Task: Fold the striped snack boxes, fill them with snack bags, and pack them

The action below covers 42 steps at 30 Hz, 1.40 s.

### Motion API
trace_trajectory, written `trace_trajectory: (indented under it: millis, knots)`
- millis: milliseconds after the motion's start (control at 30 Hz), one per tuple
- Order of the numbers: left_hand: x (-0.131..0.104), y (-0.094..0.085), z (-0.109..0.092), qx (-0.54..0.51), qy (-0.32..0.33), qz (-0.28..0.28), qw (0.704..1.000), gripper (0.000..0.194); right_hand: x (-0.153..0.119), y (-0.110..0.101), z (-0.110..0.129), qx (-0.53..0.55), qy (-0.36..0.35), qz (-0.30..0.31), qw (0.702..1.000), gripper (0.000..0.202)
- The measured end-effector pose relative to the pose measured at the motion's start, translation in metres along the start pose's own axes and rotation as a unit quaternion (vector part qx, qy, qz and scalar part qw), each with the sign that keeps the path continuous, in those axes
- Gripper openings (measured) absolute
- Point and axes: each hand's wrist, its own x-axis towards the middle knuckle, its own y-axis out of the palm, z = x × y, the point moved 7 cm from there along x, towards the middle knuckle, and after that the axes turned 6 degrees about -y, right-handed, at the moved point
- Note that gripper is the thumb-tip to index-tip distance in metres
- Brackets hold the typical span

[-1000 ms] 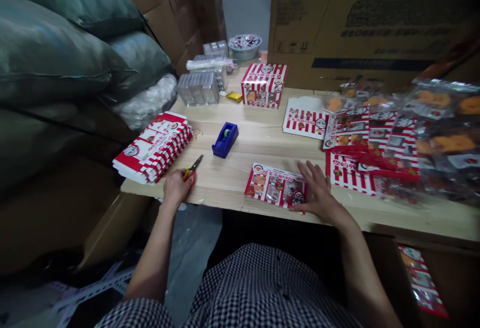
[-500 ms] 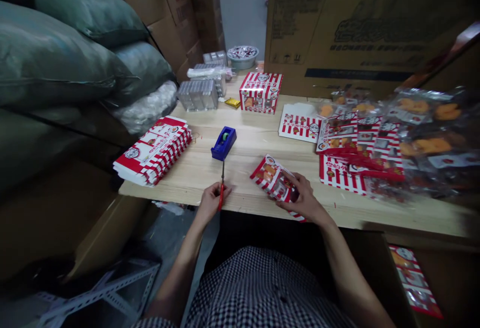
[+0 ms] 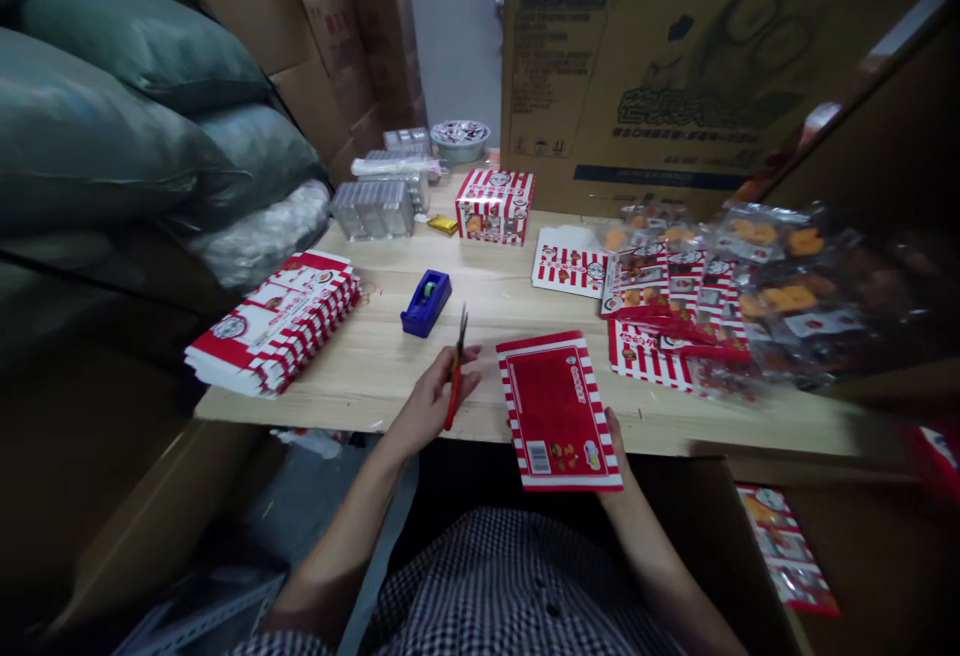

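My left hand (image 3: 431, 401) is closed around red-handled scissors (image 3: 454, 386), whose blades point up and away from me over the table. In my right hand (image 3: 616, 446) is a red and white striped snack packet (image 3: 559, 411), its printed back with a barcode facing up. Most of the fingers of that hand are hidden beneath the packet. A blue tape dispenser (image 3: 426, 303) stands on the table just beyond the scissors.
Flat striped cartons (image 3: 274, 321) are stacked at the left. A striped box (image 3: 495, 206), clear plastic trays (image 3: 373, 209) and a bowl of sachets (image 3: 460, 141) stand at the back. Filled packets (image 3: 675, 286) and clear bags (image 3: 795, 286) lie on the right. Another packet (image 3: 787, 546) lies low at the right.
My right hand has turned the packet over, so its red back now shows instead of the windowed front. My left hand, with the scissors, has come nearer to the packet. The view has shifted slightly.
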Motion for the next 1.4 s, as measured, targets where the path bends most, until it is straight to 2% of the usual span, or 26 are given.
trace_trajectory:
  millis: [67,133,200,267,300,367,433,533,600,633,700,833,900,1000,1100,1200,1267,1333,1400]
  knots:
    - [0.005,0.013,0.000,-0.069,-0.035,0.046,0.996,0.037,-0.002,-0.003,-0.013,0.008,0.024,-0.005,1.000,0.088]
    - [0.008,0.020,0.006,-0.119,-0.065,0.038,0.990,0.040,-0.004,-0.006,-0.015,-0.010,0.040,-0.019,0.999,0.080]
    - [0.005,0.020,0.011,-0.147,-0.067,-0.024,0.987,0.042,-0.006,-0.007,-0.001,-0.059,0.030,-0.028,0.997,0.065]
    - [-0.004,0.017,0.008,-0.141,-0.038,-0.103,0.984,0.040,-0.009,-0.004,0.030,-0.143,-0.042,-0.032,0.988,0.056]
    - [-0.010,0.017,0.005,-0.127,-0.018,-0.134,0.983,0.038,-0.013,0.000,0.049,-0.193,-0.097,-0.033,0.976,0.057]
    - [-0.021,0.020,-0.008,-0.081,0.027,-0.179,0.980,0.032,-0.024,0.015,0.080,-0.309,-0.206,-0.039,0.928,0.071]
    - [-0.031,0.028,-0.022,-0.027,0.072,-0.210,0.975,0.026,-0.034,0.035,0.093,-0.414,-0.272,-0.052,0.867,0.091]
    - [-0.042,0.046,-0.039,0.019,0.113,-0.230,0.966,0.023,-0.037,0.062,0.085,-0.531,-0.313,-0.072,0.784,0.128]
    - [-0.046,0.061,-0.045,0.014,0.111,-0.217,0.970,0.025,-0.032,0.074,0.075,-0.554,-0.332,-0.085,0.759,0.140]
    - [-0.047,0.069,-0.047,0.008,0.104,-0.202,0.974,0.026,-0.030,0.077,0.071,-0.549,-0.343,-0.090,0.757,0.139]
    - [-0.048,0.082,-0.049,-0.011,0.086,-0.163,0.983,0.028,-0.024,0.078,0.067,-0.510,-0.347,-0.075,0.784,0.126]
    - [-0.040,0.092,-0.045,-0.128,0.026,-0.047,0.990,0.027,-0.017,0.068,0.051,-0.365,-0.227,0.062,0.901,0.091]
    - [-0.034,0.085,-0.043,-0.156,0.010,-0.001,0.988,0.023,-0.021,0.053,0.047,-0.268,-0.174,0.087,0.944,0.083]
    - [-0.025,0.060,-0.039,-0.065,0.008,0.003,0.998,0.020,-0.026,0.021,0.037,-0.096,-0.093,0.052,0.990,0.073]
    - [-0.019,0.038,-0.037,0.059,0.016,0.016,0.998,0.018,-0.028,-0.004,0.024,0.039,-0.040,0.005,0.998,0.068]
    - [-0.015,0.029,-0.038,0.154,0.056,0.061,0.985,0.017,-0.028,-0.012,0.018,0.103,-0.037,0.005,0.994,0.087]
    - [-0.011,0.024,-0.040,0.196,0.088,0.069,0.974,0.019,-0.028,-0.008,0.015,0.102,-0.026,0.030,0.994,0.099]
    - [-0.006,0.015,-0.043,0.216,0.110,0.040,0.969,0.019,-0.032,-0.002,0.015,0.067,-0.008,0.053,0.996,0.102]
    - [-0.003,0.005,-0.047,0.217,0.116,0.001,0.969,0.019,-0.037,0.007,0.026,-0.014,-0.013,0.061,0.998,0.099]
